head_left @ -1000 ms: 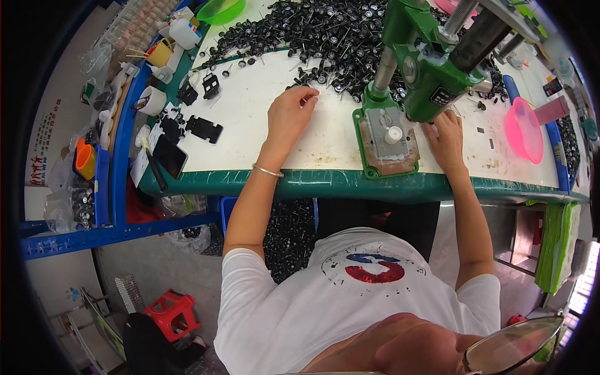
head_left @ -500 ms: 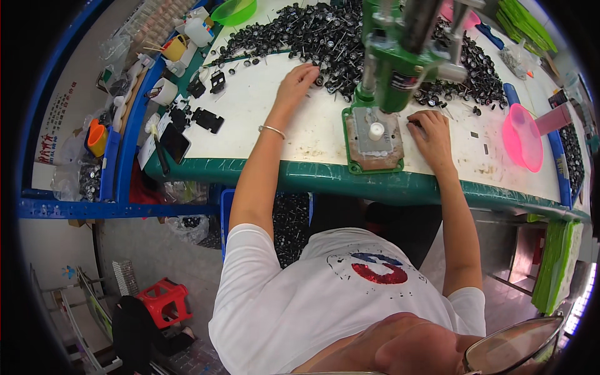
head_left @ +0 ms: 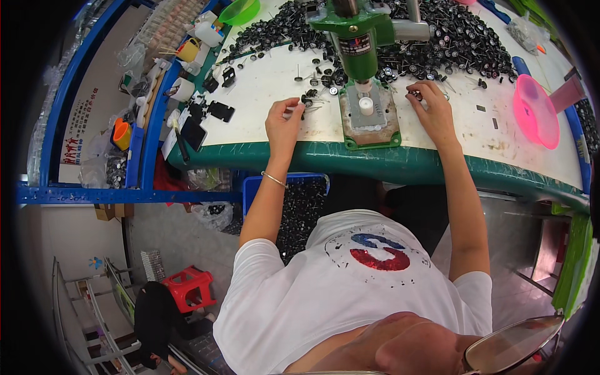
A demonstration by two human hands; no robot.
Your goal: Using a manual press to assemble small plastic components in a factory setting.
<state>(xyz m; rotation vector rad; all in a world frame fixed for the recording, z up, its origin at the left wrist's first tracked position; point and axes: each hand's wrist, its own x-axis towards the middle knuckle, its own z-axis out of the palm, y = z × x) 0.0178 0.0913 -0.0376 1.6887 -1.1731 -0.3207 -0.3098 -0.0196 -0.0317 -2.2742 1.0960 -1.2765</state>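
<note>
Left hand (head_left: pixel 284 122) in the head view: at nine o'clock from the green press (head_left: pixel 357 56), curled beside a small cluster of black wheels (head_left: pixel 309 97). Cannot tell whether clamped on one. By those fingertips, a thin metal stem (head_left: pixel 314 108), long axis running crosswise, toward three o'clock. Beyond, at one o'clock from the same hand, one lone black wheel (head_left: pixel 298 79), stem directed to twelve o'clock. Right hand (head_left: pixel 431 109): at three o'clock from the press, closed at thumb and fingertips on one small black part (head_left: pixel 414 94), too small to read for direction. At twelve o'clock on the white tabletop (head_left: pixel 250 106), a heap (head_left: pixel 450 44) of stemmed wheels, too many to count. Counted: one press; one white round post (head_left: pixel 366 106) on its plate; past the right hand, toward three o'clock, two small grey rectangles (head_left: pixel 495 123) and one large pink bowl (head_left: pixel 536 112).
</note>
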